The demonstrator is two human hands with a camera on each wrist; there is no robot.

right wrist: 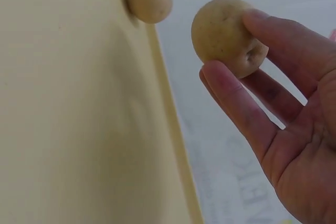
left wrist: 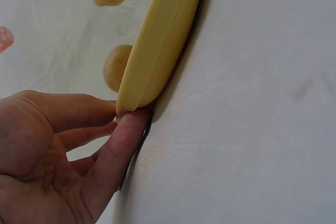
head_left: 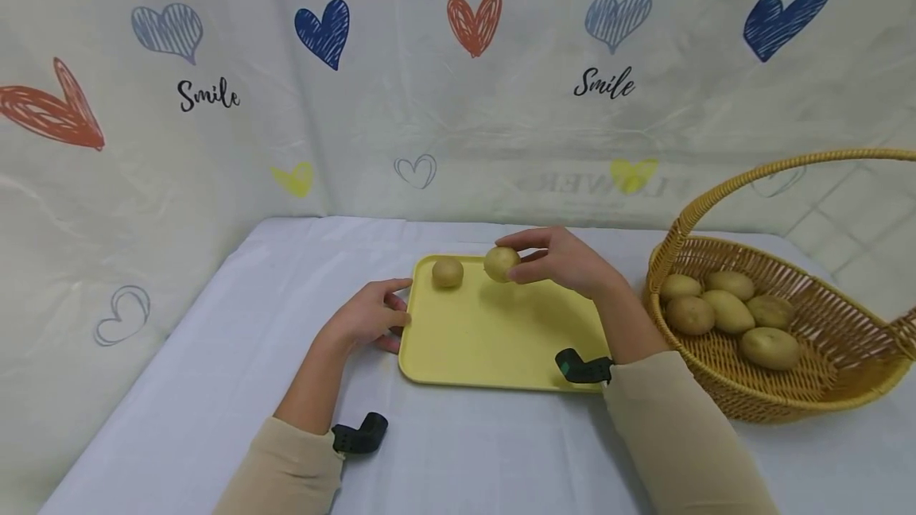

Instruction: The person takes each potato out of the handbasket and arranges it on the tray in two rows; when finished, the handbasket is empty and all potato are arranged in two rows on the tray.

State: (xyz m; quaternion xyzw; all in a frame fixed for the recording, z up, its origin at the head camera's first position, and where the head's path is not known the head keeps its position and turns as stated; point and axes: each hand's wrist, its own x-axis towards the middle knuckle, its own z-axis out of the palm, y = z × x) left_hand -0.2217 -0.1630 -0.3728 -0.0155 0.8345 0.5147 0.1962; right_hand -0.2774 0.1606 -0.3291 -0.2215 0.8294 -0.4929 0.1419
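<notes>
In the head view my right hand (head_left: 565, 261) holds a round potato (head_left: 501, 264) above the far part of a yellow tray (head_left: 472, 340). The right wrist view shows that potato (right wrist: 226, 36) pinched between thumb and fingertips, with a small dimple on its skin. A second potato (head_left: 448, 272) rests in the tray's far left corner. At the tray's left side is my left hand (head_left: 372, 312), its fingers spread along the edge. From the left wrist, the fingertips (left wrist: 131, 127) touch the tray's outer rim (left wrist: 157, 51).
On the right stands a wicker basket (head_left: 851, 300) with a tall arched handle (head_left: 773, 169), holding several potatoes (head_left: 728, 311). A white cloth (head_left: 236, 356) covers the table. Behind it hangs a pale curtain (head_left: 401, 110) printed with hearts.
</notes>
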